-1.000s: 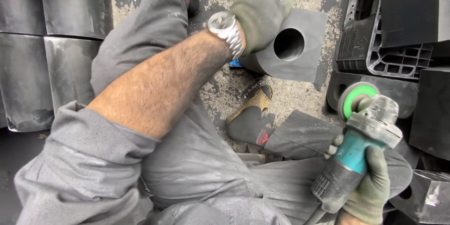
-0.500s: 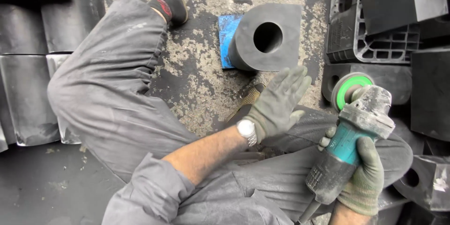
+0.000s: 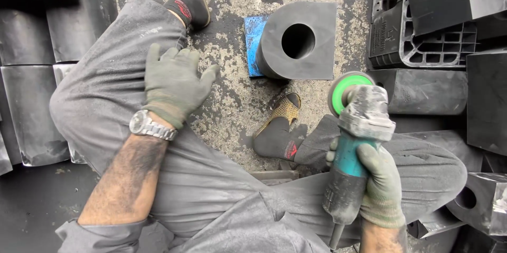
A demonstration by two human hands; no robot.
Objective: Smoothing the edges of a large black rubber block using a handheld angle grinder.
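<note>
My left hand point(image 3: 173, 85), in a dirty green glove with a steel watch at the wrist, rests flat with fingers spread on my left knee and holds nothing. My right hand point(image 3: 381, 185), gloved too, grips the teal body of an angle grinder point(image 3: 355, 142) whose green-backed disc points away from me. Ahead on the stained concrete stands a black block with a round hole point(image 3: 299, 41), its base on a blue pad point(image 3: 254, 43). The grinder's disc is a short way below and to the right of that block, apart from it.
Black rubber slabs point(image 3: 31, 73) are stacked along the left. A black plastic crate point(image 3: 417, 36) and more black blocks point(image 3: 422, 92) crowd the right side. My feet in black socks and tan sandals point(image 3: 280, 126) sit on the concrete between my grey-trousered legs.
My left hand drew back from the holed block, passed near the grinder, and settled on my left knee. The grinder stayed in my right hand, shifted slightly left.
</note>
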